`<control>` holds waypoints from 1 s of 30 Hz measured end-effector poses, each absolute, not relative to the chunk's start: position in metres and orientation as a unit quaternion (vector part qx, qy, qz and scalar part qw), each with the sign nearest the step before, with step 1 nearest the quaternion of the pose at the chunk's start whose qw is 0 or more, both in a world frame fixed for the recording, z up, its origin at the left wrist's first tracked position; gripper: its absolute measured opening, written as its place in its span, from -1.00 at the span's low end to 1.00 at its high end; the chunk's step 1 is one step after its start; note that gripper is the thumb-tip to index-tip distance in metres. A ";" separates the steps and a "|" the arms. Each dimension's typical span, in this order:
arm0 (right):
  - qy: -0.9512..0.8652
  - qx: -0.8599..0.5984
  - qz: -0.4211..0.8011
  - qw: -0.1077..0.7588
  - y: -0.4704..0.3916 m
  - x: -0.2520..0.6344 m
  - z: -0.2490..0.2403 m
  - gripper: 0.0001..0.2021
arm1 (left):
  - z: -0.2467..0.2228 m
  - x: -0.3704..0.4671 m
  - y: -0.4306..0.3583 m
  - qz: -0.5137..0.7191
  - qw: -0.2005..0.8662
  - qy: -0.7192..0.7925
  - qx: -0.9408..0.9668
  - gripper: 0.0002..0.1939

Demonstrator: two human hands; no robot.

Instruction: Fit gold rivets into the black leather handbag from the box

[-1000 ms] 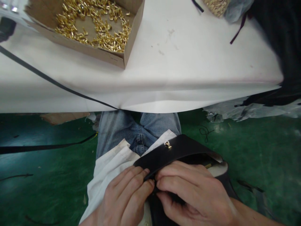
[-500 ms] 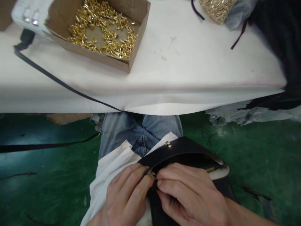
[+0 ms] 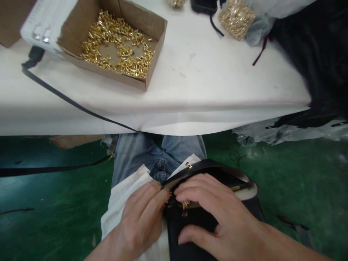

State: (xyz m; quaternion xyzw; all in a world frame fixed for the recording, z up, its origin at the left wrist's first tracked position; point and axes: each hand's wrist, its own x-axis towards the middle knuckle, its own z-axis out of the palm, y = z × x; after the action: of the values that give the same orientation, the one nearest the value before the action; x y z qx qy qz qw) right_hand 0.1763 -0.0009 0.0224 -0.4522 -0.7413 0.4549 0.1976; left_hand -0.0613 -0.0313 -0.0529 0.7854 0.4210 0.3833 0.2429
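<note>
A black handbag [image 3: 187,232] lies on my lap, its top opening gaping. Gold-coloured hardware shows on the far side of the opening, and a gold fitting [image 3: 185,206] hangs near the front edge below my right fingers. My left hand [image 3: 141,214] pinches the bag's left corner at the opening; what lies under its fingertips is partly hidden. Over the opening, my right hand [image 3: 217,210] has its thumb spread away from the fingers, with nothing seen between them. The right fingertips rest at the mouth, close to the gold fitting.
On the white-covered table [image 3: 187,90] stands a cardboard box [image 3: 108,74] of small gold fasteners beside a white device [image 3: 45,25]. A plastic bag of gold parts [image 3: 236,20] and black material [image 3: 315,54] lie to the right. A dark strap [image 3: 73,98] runs over the table's edge.
My right thumb has opened away from the fingers, uncovering the gold fitting. My left hand keeps its hold on the bag's corner. The view has shifted slightly.
</note>
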 end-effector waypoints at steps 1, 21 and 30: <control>-0.729 -0.465 0.464 0.193 -0.001 0.176 0.023 -0.51 | -0.053 -0.061 -0.031 0.385 0.253 0.418 0.783 -0.65; -0.741 -0.445 0.418 0.281 0.007 0.158 0.007 -0.76 | -0.063 -0.055 -0.020 0.360 0.452 0.393 0.715 -0.72; -0.819 -0.402 0.340 0.229 0.015 0.163 -0.005 -0.71 | -0.092 -0.054 -0.013 0.392 0.382 0.371 0.750 -0.77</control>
State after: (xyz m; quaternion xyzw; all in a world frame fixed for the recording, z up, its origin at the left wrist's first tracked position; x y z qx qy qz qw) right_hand 0.1633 0.0148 -0.0052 -0.4016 -0.8188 0.3404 0.2290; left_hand -0.0536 -0.0127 -0.0918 0.7500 0.3711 0.3922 0.3821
